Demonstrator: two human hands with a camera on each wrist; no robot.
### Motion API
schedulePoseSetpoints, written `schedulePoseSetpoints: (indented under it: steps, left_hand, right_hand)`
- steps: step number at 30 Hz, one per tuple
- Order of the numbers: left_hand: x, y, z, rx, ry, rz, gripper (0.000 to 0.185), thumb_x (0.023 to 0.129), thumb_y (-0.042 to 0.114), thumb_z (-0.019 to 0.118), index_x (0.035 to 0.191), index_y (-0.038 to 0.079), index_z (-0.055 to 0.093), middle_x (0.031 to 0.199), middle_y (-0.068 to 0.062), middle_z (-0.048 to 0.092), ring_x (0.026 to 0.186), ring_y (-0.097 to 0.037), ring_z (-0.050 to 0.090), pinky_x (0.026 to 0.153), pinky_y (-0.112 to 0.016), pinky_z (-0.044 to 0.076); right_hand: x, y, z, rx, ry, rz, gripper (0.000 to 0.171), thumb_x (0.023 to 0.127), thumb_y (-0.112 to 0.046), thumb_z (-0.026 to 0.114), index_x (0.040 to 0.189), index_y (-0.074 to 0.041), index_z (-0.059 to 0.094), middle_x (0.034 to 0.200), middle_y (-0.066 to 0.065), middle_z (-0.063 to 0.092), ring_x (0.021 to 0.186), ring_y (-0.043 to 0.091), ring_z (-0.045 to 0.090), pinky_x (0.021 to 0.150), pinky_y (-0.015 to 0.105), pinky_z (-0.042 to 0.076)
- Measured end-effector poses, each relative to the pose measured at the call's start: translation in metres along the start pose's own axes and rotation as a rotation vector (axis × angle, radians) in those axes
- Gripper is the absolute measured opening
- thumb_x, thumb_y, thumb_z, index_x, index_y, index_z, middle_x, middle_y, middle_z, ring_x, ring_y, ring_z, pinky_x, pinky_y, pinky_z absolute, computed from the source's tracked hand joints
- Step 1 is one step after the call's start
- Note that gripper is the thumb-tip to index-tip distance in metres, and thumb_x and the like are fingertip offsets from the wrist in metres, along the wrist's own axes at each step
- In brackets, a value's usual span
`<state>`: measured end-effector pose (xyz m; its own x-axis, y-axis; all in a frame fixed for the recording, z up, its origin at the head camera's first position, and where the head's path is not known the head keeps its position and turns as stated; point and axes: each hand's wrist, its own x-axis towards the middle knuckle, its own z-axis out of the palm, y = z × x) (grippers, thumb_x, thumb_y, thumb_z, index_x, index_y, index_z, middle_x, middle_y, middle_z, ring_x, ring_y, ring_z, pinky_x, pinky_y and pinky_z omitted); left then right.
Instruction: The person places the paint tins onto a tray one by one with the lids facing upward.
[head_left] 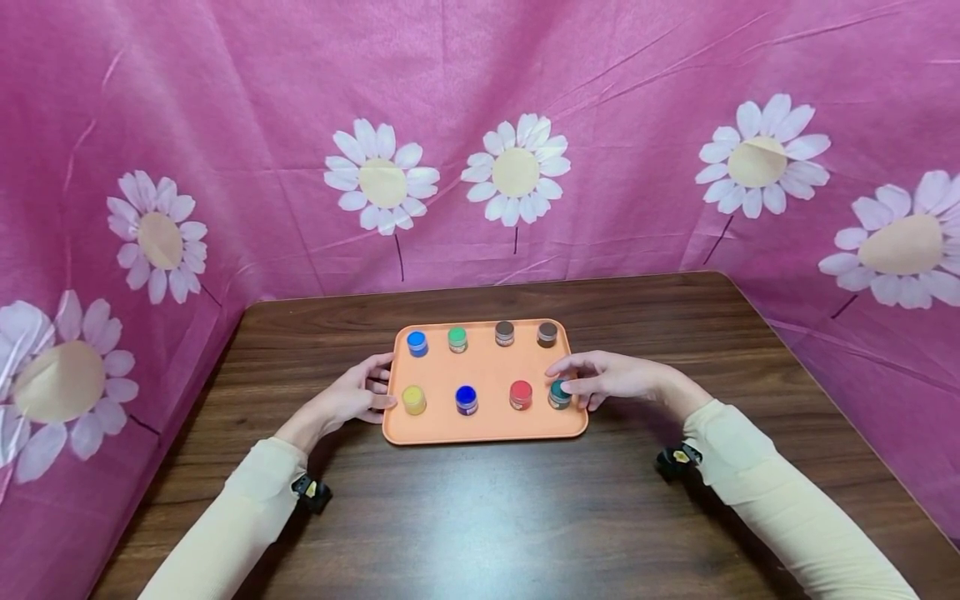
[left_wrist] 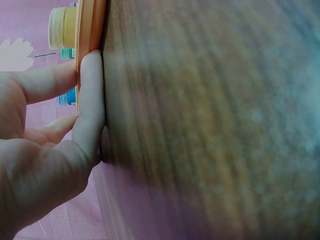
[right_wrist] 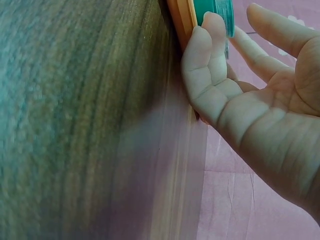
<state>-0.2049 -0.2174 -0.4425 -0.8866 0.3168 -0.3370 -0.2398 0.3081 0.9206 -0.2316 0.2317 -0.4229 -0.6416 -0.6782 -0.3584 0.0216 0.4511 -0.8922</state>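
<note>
An orange tray [head_left: 487, 429] lies on the table with two rows of small lidded jars. My left hand [head_left: 354, 396] is at its left edge, fingertips touching the rim beside the yellow jar [head_left: 414, 400]. In the left wrist view one finger [left_wrist: 91, 100] lies along the tray's outer side. The right hand [head_left: 611, 377] reaches over the tray's right edge around the teal-lidded jar [head_left: 558, 396], thumb and forefinger spread. From the right wrist, two curled lower fingers [right_wrist: 202, 60] rest against the tray's side, close by that jar [right_wrist: 225, 17].
In the front row stand a dark blue jar [head_left: 467, 400] and a red jar [head_left: 521, 395]. Behind are a blue jar [head_left: 417, 343], a green jar [head_left: 457, 339] and two brown-lidded jars [head_left: 505, 333]. Pink flowered cloth [head_left: 450, 75] hangs around the brown wooden table [head_left: 450, 517].
</note>
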Motion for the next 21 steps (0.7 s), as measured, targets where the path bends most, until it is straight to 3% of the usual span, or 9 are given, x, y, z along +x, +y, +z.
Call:
schedulePoseSetpoints:
  steps: [12, 17, 21]
  left_hand:
    - [0.000, 0.000, 0.001, 0.001, 0.000, -0.012, 0.082, 0.090, -0.010, 0.065, 0.160, 0.009, 0.025, 0.132, -0.022, 0.039, 0.103, -0.026, 0.051, 0.073, -0.042, 0.061]
    - [-0.001, 0.006, -0.001, 0.061, -0.037, -0.016, 0.084, 0.091, -0.007, 0.065, 0.161, 0.005, 0.020, 0.134, -0.025, 0.038, 0.105, -0.027, 0.054, 0.074, -0.044, 0.061]
    - [-0.003, 0.013, -0.008, 0.146, -0.030, 0.023, 0.078, 0.092, -0.004, 0.065, 0.158, -0.002, 0.023, 0.133, -0.027, 0.042, 0.099, -0.027, 0.060, 0.073, -0.045, 0.061]
  right_hand:
    - [-0.004, 0.000, -0.008, -0.015, 0.030, -0.020, 0.048, 0.103, -0.026, 0.061, 0.143, -0.002, 0.051, 0.130, 0.012, 0.062, 0.102, 0.030, 0.065, 0.085, 0.044, 0.057]
    - [-0.008, 0.000, -0.017, -0.008, 0.075, -0.049, 0.048, 0.104, -0.024, 0.060, 0.143, 0.002, 0.050, 0.130, 0.019, 0.062, 0.108, 0.034, 0.065, 0.088, 0.045, 0.058]
    - [-0.010, -0.003, -0.027, -0.050, 0.144, -0.097, 0.049, 0.104, -0.022, 0.060, 0.143, 0.005, 0.050, 0.140, 0.025, 0.055, 0.119, 0.040, 0.059, 0.093, 0.048, 0.056]
